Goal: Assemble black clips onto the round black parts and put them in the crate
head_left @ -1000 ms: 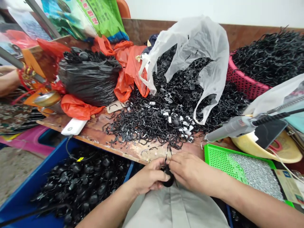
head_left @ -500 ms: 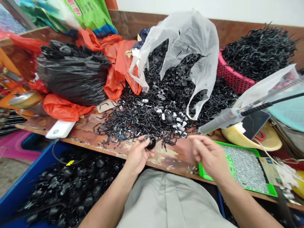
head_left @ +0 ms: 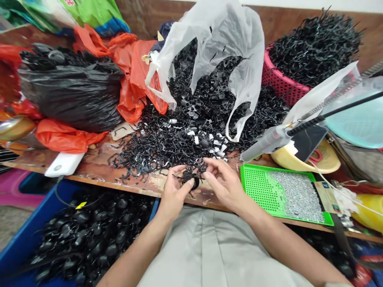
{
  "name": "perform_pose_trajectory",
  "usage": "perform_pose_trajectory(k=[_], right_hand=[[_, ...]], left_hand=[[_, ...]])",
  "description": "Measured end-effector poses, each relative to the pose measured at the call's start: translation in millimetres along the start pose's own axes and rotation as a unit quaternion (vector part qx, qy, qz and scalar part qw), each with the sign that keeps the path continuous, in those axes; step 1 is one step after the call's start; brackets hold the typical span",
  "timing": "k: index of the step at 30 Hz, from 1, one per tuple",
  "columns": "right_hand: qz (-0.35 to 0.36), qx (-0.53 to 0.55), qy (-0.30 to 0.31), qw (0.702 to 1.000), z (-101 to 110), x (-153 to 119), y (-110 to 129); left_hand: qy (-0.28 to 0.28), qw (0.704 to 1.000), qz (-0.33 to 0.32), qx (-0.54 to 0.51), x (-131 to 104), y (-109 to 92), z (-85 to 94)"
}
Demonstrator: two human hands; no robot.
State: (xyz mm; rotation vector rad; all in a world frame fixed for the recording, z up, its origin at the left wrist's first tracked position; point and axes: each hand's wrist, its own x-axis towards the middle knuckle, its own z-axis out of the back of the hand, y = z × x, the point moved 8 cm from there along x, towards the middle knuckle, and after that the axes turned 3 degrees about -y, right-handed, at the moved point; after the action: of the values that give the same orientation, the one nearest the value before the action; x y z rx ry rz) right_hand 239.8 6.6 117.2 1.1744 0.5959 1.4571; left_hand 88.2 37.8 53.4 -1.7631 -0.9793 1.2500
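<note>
My left hand [head_left: 175, 191] holds a round black plastic part [head_left: 191, 181] between thumb and fingers, above the front edge of the wooden table [head_left: 103, 163]. Just right of that part is my right hand [head_left: 223, 183], its fingers apart and partly bent, with nothing visible in them. Behind both hands lies a heap of thin black strips [head_left: 158, 143], with small white pieces [head_left: 217, 147] scattered at its right. A grey electric screwdriver [head_left: 263, 144] hangs at an angle to the right of my right hand.
A green tray [head_left: 259, 195] of small silvery screws is at right. Behind it stands a yellow bowl [head_left: 329, 161]. A pink basket [head_left: 279, 85] of black strips is at the back right. A blue bin [head_left: 26, 235] of round black parts sits below left. A black bag [head_left: 72, 95] is at left.
My right hand has moved left from beside the green tray to near the black part, and its fingers have spread. The view has shifted slightly. My left hand still holds the part.
</note>
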Motion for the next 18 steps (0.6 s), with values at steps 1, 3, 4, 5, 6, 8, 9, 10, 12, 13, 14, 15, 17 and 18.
perform_pose_trajectory(k=[1,3,4,5,6,8,9,10,12,13,14,15,17,18], right_hand=[[-0.004,0.007,0.019,1.0,-5,4,0],[0.006,0.01,0.064,0.998,-13,10,3],[0.011,0.005,0.079,0.997,-14,12,4],[0.014,-0.001,0.085,0.996,-14,13,6],[0.014,-0.008,0.092,0.996,-13,14,7],[0.006,-0.02,0.118,0.993,-15,16,9],[0.0,-0.022,0.134,0.991,-17,16,9],[-0.008,-0.021,0.142,0.99,-19,15,9],[-0.019,-0.007,0.136,0.991,-21,13,9],[-0.015,0.006,0.125,0.992,-22,11,10],[-0.005,0.02,0.115,0.993,-23,8,11],[0.009,0.032,0.106,0.994,-24,5,13],[0.047,0.041,0.088,0.994,-25,1,18],[0.066,0.036,0.078,0.994,-25,0,21]], left_hand=[[-0.004,0.998,-0.044,0.041,-4,-6,-0.3],[0.001,0.989,-0.101,0.108,-10,-13,-1.4],[0.008,0.984,-0.117,0.135,-13,-15,-2.0],[0.016,0.978,-0.129,0.162,-14,-15,-2.2],[0.027,0.972,-0.136,0.187,-15,-15,-2.5],[0.063,0.962,-0.135,0.227,-16,-12,-4.1],[0.079,0.959,-0.131,0.239,-16,-10,-4.3],[0.087,0.956,-0.131,0.246,-16,-9,-3.4],[0.078,0.953,-0.152,0.249,-15,-11,1.2],[0.064,0.951,-0.173,0.247,-15,-14,4.5],[0.05,0.948,-0.196,0.246,-15,-17,7.6],[0.039,0.944,-0.217,0.243,-16,-19,10.2],[0.03,0.937,-0.252,0.239,-17,-22,13.5],[0.029,0.934,-0.265,0.237,-19,-24,14.5]])
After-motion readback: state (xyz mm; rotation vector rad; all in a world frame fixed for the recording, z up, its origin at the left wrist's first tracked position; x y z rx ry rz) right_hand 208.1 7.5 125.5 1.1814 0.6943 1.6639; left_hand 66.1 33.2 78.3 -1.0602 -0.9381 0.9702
